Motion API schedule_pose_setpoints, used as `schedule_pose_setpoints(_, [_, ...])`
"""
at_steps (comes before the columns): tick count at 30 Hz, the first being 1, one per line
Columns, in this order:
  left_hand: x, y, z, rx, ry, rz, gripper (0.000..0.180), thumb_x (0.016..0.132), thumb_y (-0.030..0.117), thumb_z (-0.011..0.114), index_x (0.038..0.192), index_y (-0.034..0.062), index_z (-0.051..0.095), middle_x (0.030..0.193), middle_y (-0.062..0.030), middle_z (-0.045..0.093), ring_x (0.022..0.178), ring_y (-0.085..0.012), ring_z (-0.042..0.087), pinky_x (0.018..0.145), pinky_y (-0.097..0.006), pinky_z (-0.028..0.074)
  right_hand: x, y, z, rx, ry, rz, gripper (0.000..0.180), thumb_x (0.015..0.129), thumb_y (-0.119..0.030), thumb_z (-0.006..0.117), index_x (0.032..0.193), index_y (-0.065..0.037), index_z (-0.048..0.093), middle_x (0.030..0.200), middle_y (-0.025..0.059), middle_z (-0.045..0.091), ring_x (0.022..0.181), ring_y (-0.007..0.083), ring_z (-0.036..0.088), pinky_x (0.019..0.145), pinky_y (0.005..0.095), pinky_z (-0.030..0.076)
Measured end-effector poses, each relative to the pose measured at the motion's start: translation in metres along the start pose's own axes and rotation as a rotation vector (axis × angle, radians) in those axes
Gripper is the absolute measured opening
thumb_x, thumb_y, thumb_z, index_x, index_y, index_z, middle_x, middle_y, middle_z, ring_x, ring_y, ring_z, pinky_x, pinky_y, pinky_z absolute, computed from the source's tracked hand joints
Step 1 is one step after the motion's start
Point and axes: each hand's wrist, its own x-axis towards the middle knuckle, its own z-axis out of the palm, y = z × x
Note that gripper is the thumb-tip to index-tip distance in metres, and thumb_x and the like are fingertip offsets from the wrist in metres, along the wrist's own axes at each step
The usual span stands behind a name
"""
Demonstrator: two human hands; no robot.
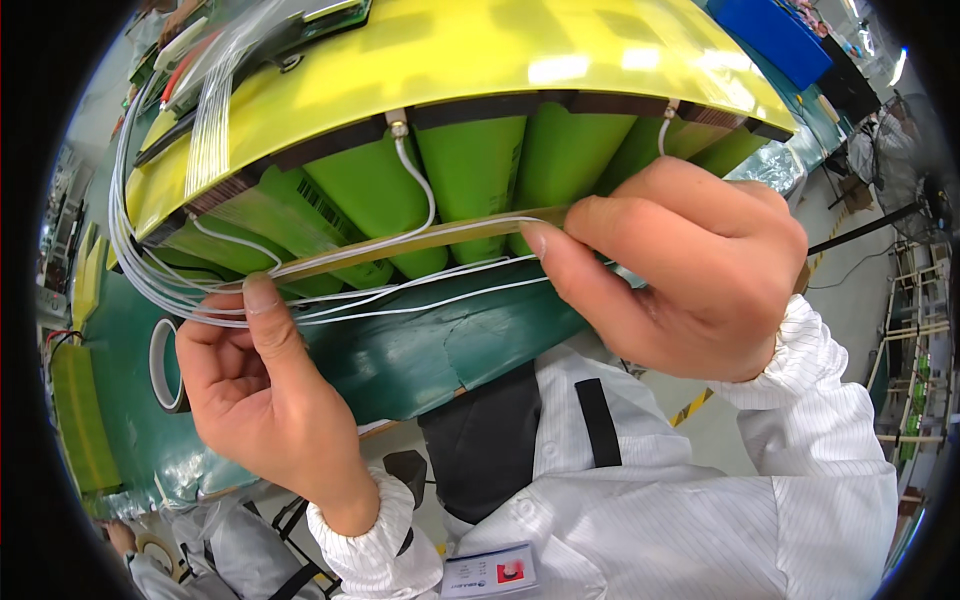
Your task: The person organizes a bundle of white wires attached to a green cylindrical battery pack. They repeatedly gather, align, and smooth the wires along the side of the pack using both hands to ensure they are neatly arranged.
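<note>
In front of me stands a battery pack with a row of green cylindrical cells [470,165] under a glossy yellow cover sheet [440,70]. A narrow yellowish strip [400,243], which looks like tape, stretches across the lower part of the cells. My left hand [275,410] pinches its left end together with a bundle of thin white wires [135,250]. The strip's right end is between the thumb and fingers of my right hand [690,265]. One white wire [425,190] drops from a metal terminal [398,128] and runs along the strip. Other wires trail loosely below it.
Beneath the pack lies a green mat [450,335] on the table. A tape roll [165,365] stands by my left hand. Clear tape [210,125] crosses the cover near a circuit board [335,12]. A blue bin [775,40] is at far right; another person's sleeve [240,555] shows lower left.
</note>
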Motion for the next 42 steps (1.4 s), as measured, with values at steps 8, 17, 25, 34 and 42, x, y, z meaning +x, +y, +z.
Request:
schedule_pose_setpoints(8, [0.001,-0.001,-0.001,0.030,-0.011,0.007,0.017,0.099,0.012,0.069,0.094,-0.0004,0.060,0.077,0.0006,0.061,0.066,-0.0017,0.048,0.059,-0.017,0.034,-0.003,0.003,0.002,-0.010,0.012,-0.001,0.016,0.067,-0.002,0.086,0.075,-0.006,0.073,0.062,0.0021,0.059,0.046,0.0161,0.056,0.040,0.0285,0.040])
schedule_pose_setpoints(17, [0.001,-0.004,0.000,0.015,-0.001,-0.008,0.019,0.099,0.016,0.070,0.094,0.0010,0.060,0.074,0.0023,0.058,0.063,-0.0011,0.045,0.055,-0.017,0.029,-0.008,0.006,0.005,0.008,0.043,0.026,0.016,0.067,-0.005,0.087,0.076,-0.007,0.073,0.063,0.0007,0.061,0.046,0.0151,0.056,0.040,0.0279,0.042])
schedule_pose_setpoints(25, [0.001,-0.003,-0.001,0.008,0.004,-0.028,0.019,0.100,0.018,0.070,0.095,0.0013,0.061,0.076,0.0024,0.059,0.065,-0.0010,0.047,0.056,-0.016,0.030,-0.014,0.015,0.007,0.082,0.187,-0.100,0.021,0.067,-0.004,0.087,0.083,-0.004,0.074,0.076,0.0057,0.065,0.051,0.0150,0.059,0.042,0.0270,0.043])
schedule_pose_setpoints(34, [0.001,-0.005,0.000,0.025,0.020,-0.017,0.019,0.100,0.019,0.070,0.096,0.0022,0.062,0.075,0.0033,0.059,0.061,-0.0008,0.043,0.053,-0.018,0.028,-0.027,0.017,0.001,0.019,0.220,-0.173,0.030,0.063,-0.003,0.093,0.087,-0.004,0.074,0.088,0.0056,0.054,0.058,0.0183,0.052,0.050,0.0291,0.040])
schedule_pose_setpoints(42, [0.001,-0.005,0.000,0.033,0.033,0.006,0.019,0.100,0.020,0.070,0.094,0.0030,0.062,0.072,0.0041,0.057,0.057,-0.0008,0.039,0.050,-0.019,0.024,-0.029,0.020,0.003,-0.024,0.186,-0.117,0.028,0.067,-0.005,0.092,0.089,-0.004,0.075,0.088,0.0050,0.058,0.061,0.0183,0.057,0.052,0.0295,0.047])
